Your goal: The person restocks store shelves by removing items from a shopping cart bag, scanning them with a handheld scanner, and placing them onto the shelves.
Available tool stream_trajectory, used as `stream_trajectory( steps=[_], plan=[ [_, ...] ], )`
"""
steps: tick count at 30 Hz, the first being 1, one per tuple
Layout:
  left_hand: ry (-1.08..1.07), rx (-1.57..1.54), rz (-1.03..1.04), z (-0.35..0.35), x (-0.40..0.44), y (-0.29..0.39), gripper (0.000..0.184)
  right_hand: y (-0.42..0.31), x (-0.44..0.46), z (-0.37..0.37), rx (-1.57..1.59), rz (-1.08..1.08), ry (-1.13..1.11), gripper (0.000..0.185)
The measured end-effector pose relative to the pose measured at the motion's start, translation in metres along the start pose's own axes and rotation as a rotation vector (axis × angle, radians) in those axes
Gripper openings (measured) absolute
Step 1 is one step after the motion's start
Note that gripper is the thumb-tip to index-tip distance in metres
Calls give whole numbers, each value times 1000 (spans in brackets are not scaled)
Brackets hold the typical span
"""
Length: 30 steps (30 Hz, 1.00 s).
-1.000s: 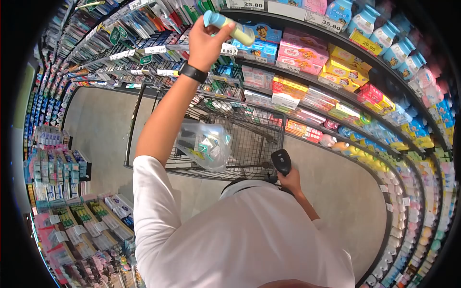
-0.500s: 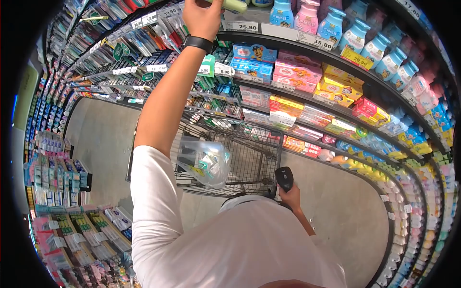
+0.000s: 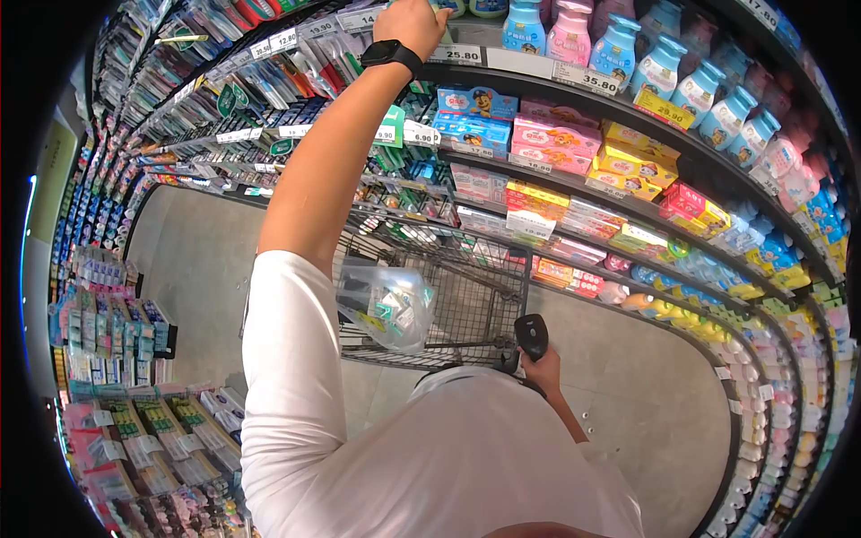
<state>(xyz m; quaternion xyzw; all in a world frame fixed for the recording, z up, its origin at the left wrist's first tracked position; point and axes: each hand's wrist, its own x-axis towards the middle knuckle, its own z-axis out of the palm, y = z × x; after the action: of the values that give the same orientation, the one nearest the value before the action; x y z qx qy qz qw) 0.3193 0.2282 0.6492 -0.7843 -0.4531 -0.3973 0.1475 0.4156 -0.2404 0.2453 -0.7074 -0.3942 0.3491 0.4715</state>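
Observation:
My left hand, a dark watch on its wrist, reaches up to the top shelf edge at the upper frame border. Its fingers are curled, and whatever they hold is hidden behind the hand. Right beside the fingertips shows the base of a green bottle, with blue and pink pump bottles further right. Down by the cart handle, my right hand is wrapped around a black handheld barcode scanner, its head pointing up.
A wire shopping cart stands before me, carrying a clear plastic bag of small packages. Curved shelves of boxed goods and toothbrush packs wrap around it. At lower left stands a display of packaged goods; grey floor lies right.
My left hand has moved slightly right and turned at the shelf. The pale green bottle that lay sideways in it no longer shows there. My right hand and the scanner stay put.

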Motion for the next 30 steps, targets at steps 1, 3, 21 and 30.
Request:
stream_trajectory(
  steps=[1,3,21,30],
  plan=[
    [13,-1,15,2,-1,-2,59,0,-1,0,-9,6,-2,16],
    [26,-2,30,6,-1,-5,66,-6,-2,-3,-2,60,-11,20],
    [-68,-390,124,-4,-237,-12,21,-10,2,1,-122,189,-124,20],
    [-745,-102,-500,-34,-547,-90,18,11,8,16,-205,294,-256,30]
  ],
)
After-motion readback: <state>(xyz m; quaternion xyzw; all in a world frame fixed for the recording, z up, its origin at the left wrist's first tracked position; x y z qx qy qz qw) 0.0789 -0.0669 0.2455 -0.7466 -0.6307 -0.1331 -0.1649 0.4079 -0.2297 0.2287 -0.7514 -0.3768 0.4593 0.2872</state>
